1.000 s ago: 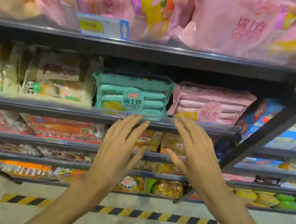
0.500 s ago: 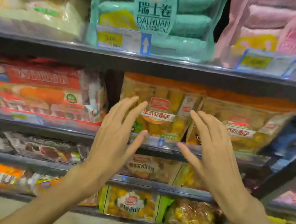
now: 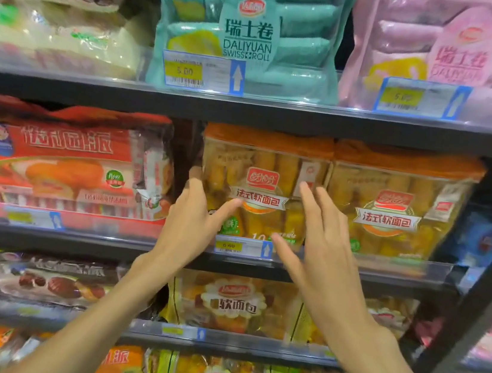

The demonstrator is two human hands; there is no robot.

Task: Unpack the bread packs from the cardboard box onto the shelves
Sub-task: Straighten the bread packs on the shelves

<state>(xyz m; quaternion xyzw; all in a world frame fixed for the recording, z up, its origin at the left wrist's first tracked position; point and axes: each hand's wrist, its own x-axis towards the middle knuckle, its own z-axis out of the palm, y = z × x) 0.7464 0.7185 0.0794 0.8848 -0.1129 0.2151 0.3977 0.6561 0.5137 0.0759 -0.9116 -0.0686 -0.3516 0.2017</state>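
An orange-topped bread pack (image 3: 264,170) stands upright on the middle shelf (image 3: 351,280), with a matching pack (image 3: 399,203) touching its right side. My left hand (image 3: 191,226) clasps the first pack's left edge, fingers along its side and thumb across its front. Just in front of the same pack's lower right, my right hand (image 3: 320,252) hovers with fingers spread and nothing in it. No cardboard box is in view.
A red pie pack (image 3: 63,159) sits left of the bread packs. On the shelf above stand a teal Swiss roll pack (image 3: 305,37) and a pink one (image 3: 443,55). More bread packs (image 3: 235,305) fill the lower shelves. A dark shelf upright (image 3: 472,310) rises at the right.
The view has moved down and closer to the shelves. Both hands have reached forward to the orange bread pack, and my left hand now grips its left edge.
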